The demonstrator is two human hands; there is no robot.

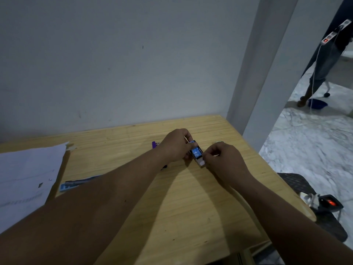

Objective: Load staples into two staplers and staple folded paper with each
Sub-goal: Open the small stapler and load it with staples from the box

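Observation:
A small blue staple box [196,152] marked "10" is held between both hands over the middle of the wooden table [191,203]. My left hand [176,145] grips its far end. My right hand [222,158] pinches the pale inner tray [202,163] sticking out of the near end. A purple stapler [154,144] peeks out behind my left hand, mostly hidden. White paper sheets [28,175] lie at the table's left edge. A second blue item [76,183] lies flat by my left forearm; I cannot tell what it is.
A grey wall stands right behind the table, with a pillar [254,83] at the back right. To the right the table ends above a marble floor, where a dark chair seat [298,183] and a power strip [329,202] with a red light sit.

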